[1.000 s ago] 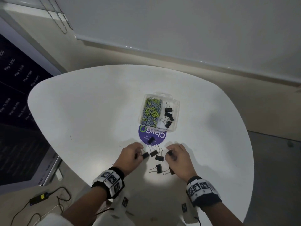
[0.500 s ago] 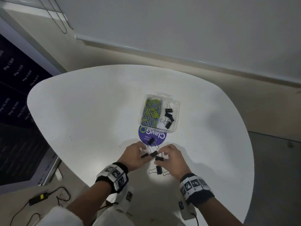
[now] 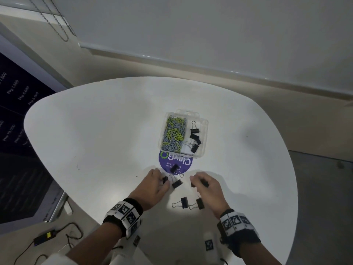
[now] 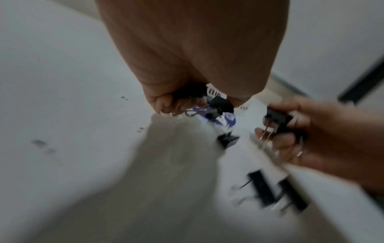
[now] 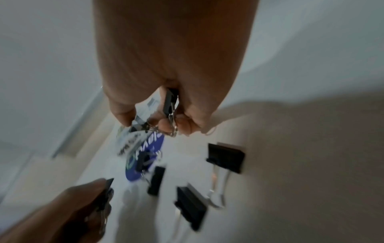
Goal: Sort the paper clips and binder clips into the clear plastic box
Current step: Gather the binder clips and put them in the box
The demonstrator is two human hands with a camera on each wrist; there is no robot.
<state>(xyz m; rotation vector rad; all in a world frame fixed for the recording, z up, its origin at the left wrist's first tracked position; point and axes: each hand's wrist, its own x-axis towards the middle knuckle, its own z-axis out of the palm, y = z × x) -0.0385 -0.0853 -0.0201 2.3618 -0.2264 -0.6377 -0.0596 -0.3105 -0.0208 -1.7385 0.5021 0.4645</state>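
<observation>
The clear plastic box (image 3: 205, 131) sits mid-table, with green and grey paper clips (image 3: 173, 133) in its left compartment and black binder clips (image 3: 195, 138) in its right one. My left hand (image 3: 162, 181) pinches one black binder clip (image 3: 165, 179) just above the table. Curled fingers of my right hand (image 3: 196, 182) hold a binder clip (image 5: 171, 102) by its wire handles. Loose binder clips lie between and near the hands: one on the purple sticker (image 3: 173, 167), one beside my left fingers (image 3: 177, 183), and two nearer me (image 3: 184, 202) (image 3: 200, 203).
A round purple sticker (image 3: 166, 159) is stuck to the white table (image 3: 95, 140) just in front of the box. The table's rounded edge runs close on the left and right. A cable and a small device (image 3: 44, 236) lie on the floor at lower left.
My right hand closed over the clip lying between the hands, lifted it and drew back to the right. My left hand kept its clip and barely shifted.
</observation>
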